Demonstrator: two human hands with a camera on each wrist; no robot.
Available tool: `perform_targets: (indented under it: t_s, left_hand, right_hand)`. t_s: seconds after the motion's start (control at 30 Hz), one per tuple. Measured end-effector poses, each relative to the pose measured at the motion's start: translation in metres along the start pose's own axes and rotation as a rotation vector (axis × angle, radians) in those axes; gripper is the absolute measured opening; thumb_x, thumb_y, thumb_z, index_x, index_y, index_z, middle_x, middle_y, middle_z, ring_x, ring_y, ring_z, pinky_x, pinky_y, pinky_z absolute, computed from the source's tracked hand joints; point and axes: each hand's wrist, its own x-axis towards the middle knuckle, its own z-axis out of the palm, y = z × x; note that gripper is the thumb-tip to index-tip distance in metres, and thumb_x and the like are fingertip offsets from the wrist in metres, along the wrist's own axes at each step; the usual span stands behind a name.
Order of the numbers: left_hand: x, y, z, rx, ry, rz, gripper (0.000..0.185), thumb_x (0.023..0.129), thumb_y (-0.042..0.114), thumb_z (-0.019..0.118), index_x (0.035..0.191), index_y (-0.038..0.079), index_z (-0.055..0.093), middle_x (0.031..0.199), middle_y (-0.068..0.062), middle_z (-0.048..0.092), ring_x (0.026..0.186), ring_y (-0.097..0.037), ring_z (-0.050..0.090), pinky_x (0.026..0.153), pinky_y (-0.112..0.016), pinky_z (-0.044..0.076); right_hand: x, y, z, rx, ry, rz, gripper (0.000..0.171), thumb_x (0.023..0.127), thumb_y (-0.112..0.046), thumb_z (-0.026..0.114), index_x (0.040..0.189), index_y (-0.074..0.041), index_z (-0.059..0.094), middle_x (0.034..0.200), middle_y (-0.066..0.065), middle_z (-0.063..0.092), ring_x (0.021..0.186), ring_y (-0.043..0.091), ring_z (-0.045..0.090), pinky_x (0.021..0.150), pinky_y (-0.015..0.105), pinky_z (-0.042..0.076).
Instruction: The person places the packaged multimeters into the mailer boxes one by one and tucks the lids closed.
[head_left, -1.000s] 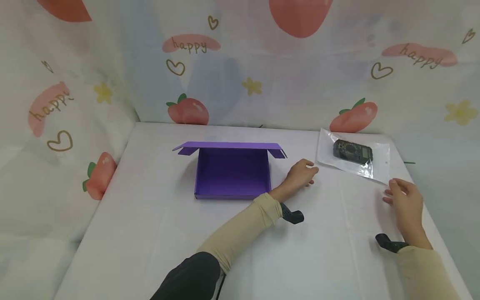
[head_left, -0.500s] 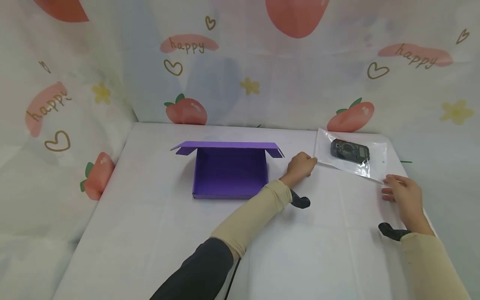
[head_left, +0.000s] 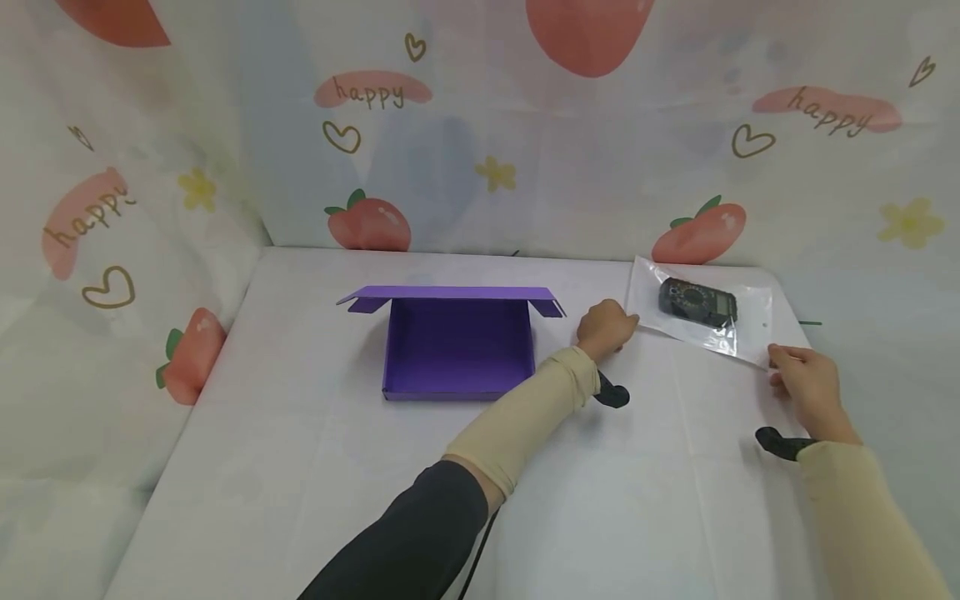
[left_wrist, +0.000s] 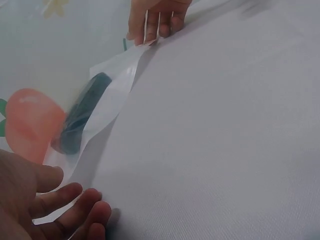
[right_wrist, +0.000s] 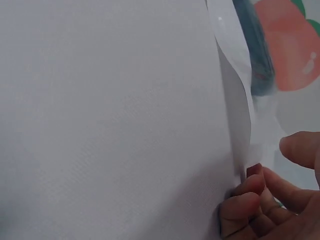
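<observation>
A clear plastic bag lies at the far right of the table, with a black digital multimeter inside. My left hand has the bag's near left corner between thumb and fingers. At the opposite near corner, my right hand pinches the bag's edge. The left wrist view shows the bag bowed along its near edge, with the thumb and fingers around its corner. Seen from the right wrist, the thumb lies over the bag and the curled fingers at its edge.
An open purple box stands left of the hands, its lid raised at the back with side flaps out. The white table meets a patterned curtain behind it. A black cable hangs by the left arm.
My left hand has moved right and away from me to the bag's left corner, its fingers closing there. The right hand has moved slightly up onto the right corner. The box stays put.
</observation>
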Motion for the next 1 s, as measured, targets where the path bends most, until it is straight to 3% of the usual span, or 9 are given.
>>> perform_targets:
  t_s: [0.2,0.27,0.37,0.43,0.53,0.7,0.8,0.9,1.0]
  left_hand:
    - [0.008,0.0,0.008,0.022,0.023,0.03,0.024,0.099,0.03,0.062,0.079,0.022,0.071,0.049,0.005,0.057,0.058,-0.008,0.057,0.055,-0.025,0.038]
    - [0.013,-0.001,0.01,0.028,0.012,0.024,0.022,0.099,0.03,0.062,0.081,0.022,0.072,0.048,0.006,0.056,0.055,-0.008,0.056,0.054,-0.025,0.037]
    - [0.019,-0.002,0.012,0.015,-0.007,-0.002,0.028,0.101,0.035,0.06,0.08,0.022,0.072,0.046,0.006,0.055,0.051,-0.008,0.055,0.055,-0.026,0.037]
    - [0.02,-0.002,0.013,0.005,-0.014,-0.011,0.032,0.103,0.038,0.058,0.078,0.021,0.07,0.046,0.006,0.054,0.049,-0.009,0.054,0.055,-0.026,0.038]
    - [0.019,-0.002,0.013,-0.006,-0.01,-0.021,0.028,0.104,0.039,0.057,0.086,0.025,0.074,0.047,0.006,0.055,0.05,-0.009,0.055,0.056,-0.026,0.038]
    - [0.019,-0.004,0.015,-0.044,-0.018,-0.007,0.029,0.101,0.033,0.061,0.075,0.023,0.07,0.047,0.006,0.054,0.049,-0.009,0.053,0.053,-0.027,0.036]
    - [0.016,-0.006,0.013,-0.074,-0.022,0.018,0.028,0.1,0.032,0.062,0.074,0.023,0.069,0.048,0.006,0.054,0.049,-0.009,0.053,0.053,-0.027,0.035]
    - [0.013,-0.008,0.011,-0.096,-0.01,0.058,0.023,0.098,0.032,0.065,0.078,0.025,0.074,0.05,0.008,0.054,0.051,-0.008,0.052,0.054,-0.026,0.035]
    - [0.01,-0.01,0.006,-0.106,0.001,0.102,0.019,0.096,0.032,0.066,0.083,0.027,0.079,0.052,0.009,0.056,0.053,-0.006,0.051,0.053,-0.025,0.035]
  right_hand:
    - [0.009,0.003,-0.008,0.023,-0.043,0.047,0.062,0.109,-0.039,0.047,0.15,0.007,0.043,0.075,-0.022,0.052,0.07,0.004,0.056,0.064,0.021,0.055]
    - [0.01,0.003,-0.01,0.056,-0.048,0.067,0.046,0.108,-0.036,0.051,0.136,-0.002,0.061,0.073,-0.02,0.054,0.069,0.003,0.056,0.063,0.021,0.056]
    - [0.01,0.002,-0.009,0.081,-0.047,0.08,0.037,0.107,-0.033,0.054,0.127,-0.005,0.064,0.071,-0.019,0.055,0.067,0.003,0.056,0.062,0.022,0.056]
    - [0.01,0.002,-0.009,0.08,-0.046,0.086,0.036,0.106,-0.034,0.055,0.127,-0.006,0.064,0.072,-0.018,0.055,0.068,0.003,0.056,0.062,0.022,0.056]
    - [0.008,0.002,-0.007,0.058,-0.043,0.1,0.053,0.107,-0.035,0.053,0.143,0.004,0.05,0.074,-0.018,0.054,0.07,0.004,0.056,0.063,0.022,0.056]
    - [-0.001,0.003,-0.009,0.068,-0.063,0.083,0.054,0.108,-0.036,0.051,0.143,0.005,0.049,0.074,-0.019,0.057,0.071,0.005,0.059,0.066,0.022,0.057]
    - [-0.011,0.006,-0.011,0.171,-0.112,0.047,0.039,0.108,-0.034,0.053,0.132,-0.002,0.056,0.074,-0.02,0.063,0.071,0.003,0.065,0.068,0.021,0.059]
    - [-0.021,0.01,-0.012,0.401,-0.19,0.011,0.018,0.106,-0.027,0.061,0.115,-0.012,0.059,0.077,-0.017,0.072,0.072,0.004,0.073,0.069,0.023,0.061]
    - [-0.031,0.014,-0.012,0.59,-0.268,-0.023,0.014,0.103,-0.023,0.067,0.11,-0.015,0.058,0.084,-0.013,0.075,0.077,0.009,0.078,0.072,0.025,0.062]
